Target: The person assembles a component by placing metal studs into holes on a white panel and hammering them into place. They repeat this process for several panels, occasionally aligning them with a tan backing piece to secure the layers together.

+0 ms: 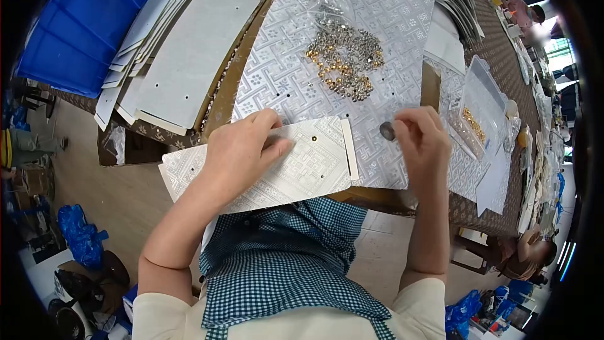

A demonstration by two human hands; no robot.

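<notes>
My left hand (242,151) rests on a white embossed panel (308,157), fingers curled at its far edge and thumb on its face. A gold ring-like fitting (314,139) sits in the panel near its right end, and a small dark hole shows below it. The panel lies at the table's front edge, partly over my lap. To the right, my right hand (425,145) is raised with fingers closed on a dark, round-ended metal piece (387,131); the rest of it is hidden by the fingers. Beyond both hands lies a pile of silver and gold metal studs (346,56).
A patterned silver sheet (277,56) covers the table. At the left stand stacked pale panels (195,50) and a blue bin (88,19). A clear plastic box (484,88) and a bag of gold pieces (469,126) lie at the right. Other people are in the background.
</notes>
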